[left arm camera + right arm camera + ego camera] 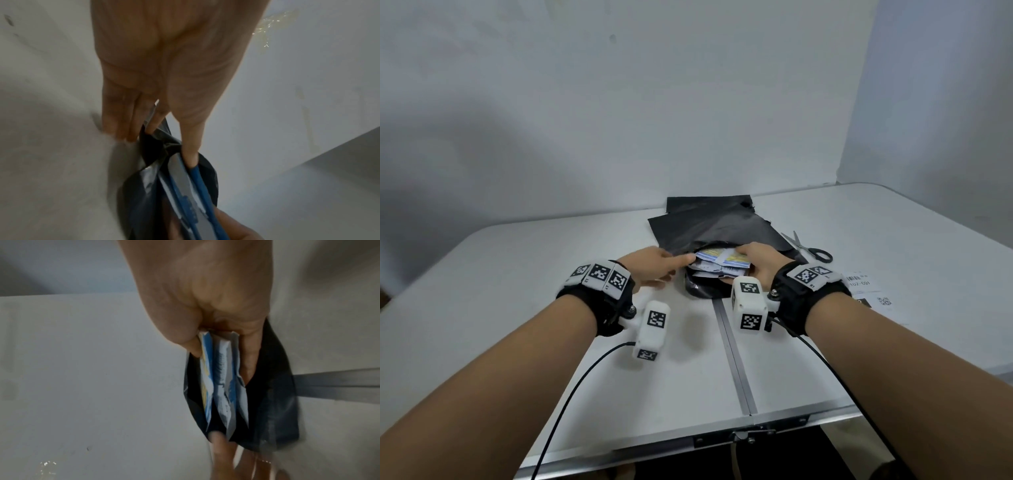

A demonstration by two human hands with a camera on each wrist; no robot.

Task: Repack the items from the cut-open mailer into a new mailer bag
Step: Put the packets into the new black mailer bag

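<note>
A stack of blue, white and yellow packets sticks out of the mouth of a black mailer lying mid-table. My right hand pinches the packets, thumb on one side and fingers on the other, inside the black mailer. My left hand is at the mouth's left side. Its thumb lies on a blue packet and one finger is tucked behind the rim of the black mailer. Its other fingers lie straight on the table. More flat black mailer film lies just behind.
Black-handled scissors lie right of the mailers. A white printed label sheet sits by my right wrist. The white folding table has a metal seam running towards me. A grey wall stands close behind.
</note>
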